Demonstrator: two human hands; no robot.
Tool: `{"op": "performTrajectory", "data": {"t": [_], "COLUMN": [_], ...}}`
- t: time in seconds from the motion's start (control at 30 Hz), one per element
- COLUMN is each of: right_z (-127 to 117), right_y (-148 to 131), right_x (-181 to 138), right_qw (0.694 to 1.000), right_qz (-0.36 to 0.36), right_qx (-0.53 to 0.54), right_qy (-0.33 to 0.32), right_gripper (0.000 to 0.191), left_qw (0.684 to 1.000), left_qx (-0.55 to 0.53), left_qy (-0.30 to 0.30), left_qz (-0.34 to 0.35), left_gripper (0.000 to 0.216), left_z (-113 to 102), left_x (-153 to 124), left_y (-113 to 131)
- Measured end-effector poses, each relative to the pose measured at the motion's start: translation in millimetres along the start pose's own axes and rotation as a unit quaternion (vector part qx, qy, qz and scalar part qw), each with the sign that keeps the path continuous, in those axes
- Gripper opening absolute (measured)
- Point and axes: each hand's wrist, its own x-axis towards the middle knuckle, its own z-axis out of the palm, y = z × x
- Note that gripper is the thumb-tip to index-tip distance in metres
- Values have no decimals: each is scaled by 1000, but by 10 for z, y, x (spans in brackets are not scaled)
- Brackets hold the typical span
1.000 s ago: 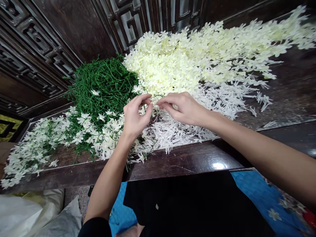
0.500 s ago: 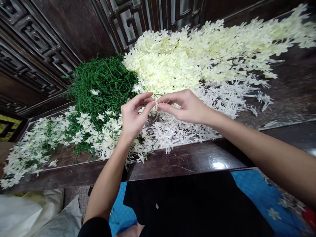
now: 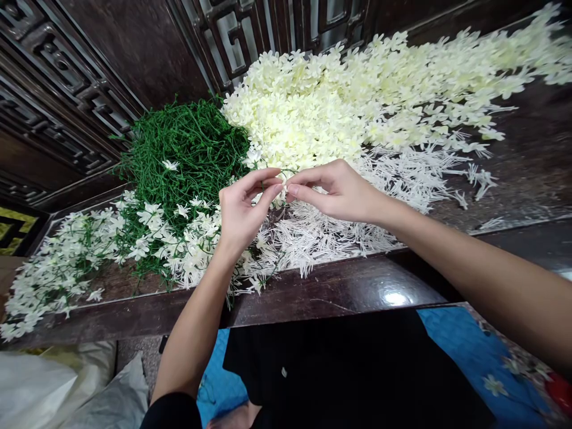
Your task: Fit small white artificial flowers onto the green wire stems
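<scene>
My left hand point(image 3: 245, 205) is closed in a pinch on a thin green plastic stem point(image 3: 286, 171), which arches out past the fingertips. Fingertip to fingertip with it, my right hand point(image 3: 337, 189) also pinches; a small white bit shows where they meet, but the fingers mostly hide it. Behind the hands lies a heap of pale yellow-white artificial petals point(image 3: 304, 113). Below and right of them spread thin white stamen pieces point(image 3: 322, 235). A mound of green plastic stems point(image 3: 187, 149) sits to the left, with white flowers on stems point(image 3: 152, 220) along its front.
Everything lies on a long dark wooden bench point(image 3: 304, 292) with a carved lattice back point(image 3: 227, 36). More stemmed white flowers point(image 3: 58, 268) reach its left end. White sacks point(image 3: 102, 393) stand on the floor at lower left, and a blue quilted cloth point(image 3: 456, 339) is below the bench.
Both hands stay almost in place, fingertips still together. The green stem arching above the fingertips shows a little more clearly now.
</scene>
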Motion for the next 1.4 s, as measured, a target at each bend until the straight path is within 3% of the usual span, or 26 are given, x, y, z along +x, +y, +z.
{"op": "performTrajectory", "data": {"t": [0.97, 1.17, 1.27, 1.4], "right_z": [3, 8, 10, -4], "right_y": [-30, -36, -37, -23], "right_x": [-2, -5, 6, 21], "right_qw": [999, 999, 998, 995], "right_qz": [29, 18, 23, 41], "right_qx": [-31, -48, -60, -65], "right_qy": [3, 17, 19, 62], "right_gripper": [23, 21, 22, 22], "left_qw": [998, 997, 995, 990], "left_qx": [45, 50, 88, 138], "left_qy": [-3, -44, -22, 34], "left_qz": [36, 46, 51, 6], "left_gripper": [21, 20, 18, 19], "left_z": [-8, 26, 25, -37], "left_x": [0, -25, -25, 4], "left_y": [24, 39, 33, -25]}}
